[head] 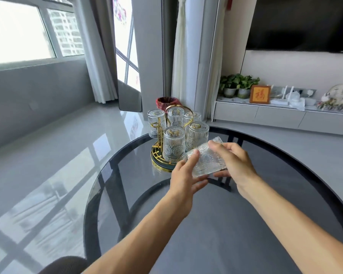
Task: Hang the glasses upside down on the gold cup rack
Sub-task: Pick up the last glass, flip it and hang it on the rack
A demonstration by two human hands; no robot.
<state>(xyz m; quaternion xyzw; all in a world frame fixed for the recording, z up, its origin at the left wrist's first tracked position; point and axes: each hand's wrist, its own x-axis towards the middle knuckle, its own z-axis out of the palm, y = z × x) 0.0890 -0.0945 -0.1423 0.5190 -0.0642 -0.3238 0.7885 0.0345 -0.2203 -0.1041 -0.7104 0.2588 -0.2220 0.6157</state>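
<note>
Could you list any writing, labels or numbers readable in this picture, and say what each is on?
"福": one red character on the wooden framed plaque on the shelf.
Red shapes on the window: too blurred to read.
No readable text on the held glass or the gold rack.

Six ribbed clear glasses in all. Five hang upside down on one gold cup rack [162, 155] at 12 o'clock on the round dark glass bench [246, 234]: three in the far row [156, 123], [175, 117], [192, 117] and two in the near row [174, 145], [198, 135]. The sixth glass [206, 161] is tilted between two hands, the left hand [183, 177] and right hand [236, 165]. Behind the rack stands one red bin [164, 102]. At 2 o'clock, a shelf carries two potted plants [238, 84] and one framed red-and-gold sign [260, 94].
</note>
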